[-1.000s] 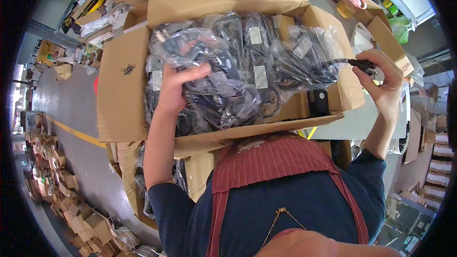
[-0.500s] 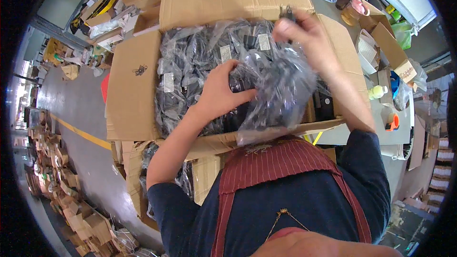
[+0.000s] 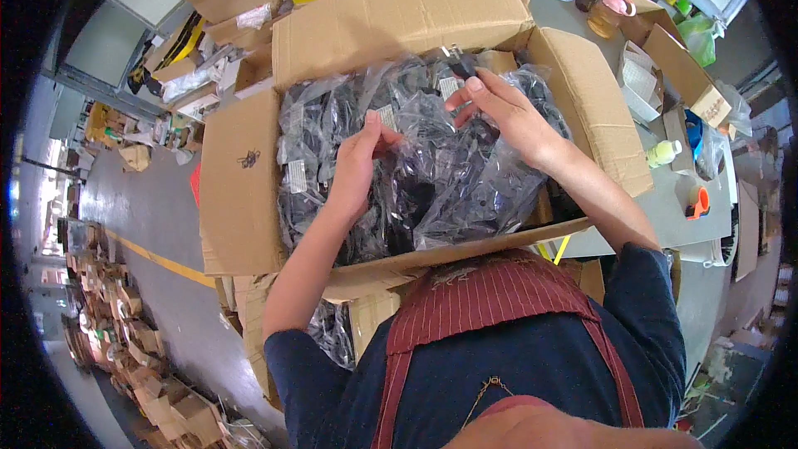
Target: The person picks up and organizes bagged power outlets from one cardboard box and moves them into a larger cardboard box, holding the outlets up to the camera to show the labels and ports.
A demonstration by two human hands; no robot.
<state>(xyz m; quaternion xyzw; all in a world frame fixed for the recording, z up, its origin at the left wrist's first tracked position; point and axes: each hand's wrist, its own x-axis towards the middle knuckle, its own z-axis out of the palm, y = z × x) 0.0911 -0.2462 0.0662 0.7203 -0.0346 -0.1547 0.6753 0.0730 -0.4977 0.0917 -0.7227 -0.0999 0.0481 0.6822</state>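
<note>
A large open cardboard box stands before me, packed with black items in clear plastic bags. My right hand, over the far right part of the box, pinches a black plug whose metal prongs point up and away. Under that hand lies a loose clear plastic bag with dark contents. My left hand is at the left side of this bag, thumb up and the other fingers curled against the plastic; their tips are partly hidden. White labels show on some bags.
Beneath the box is another carton with bagged items. On the grey table at right are a bottle with a pale cap, an orange tape dispenser and a white basket. Flattened cartons are heaped at lower left.
My right hand has come lower and left, with the plug now showing plainly. The raised bag has settled onto the others. My left hand has shifted slightly left.
</note>
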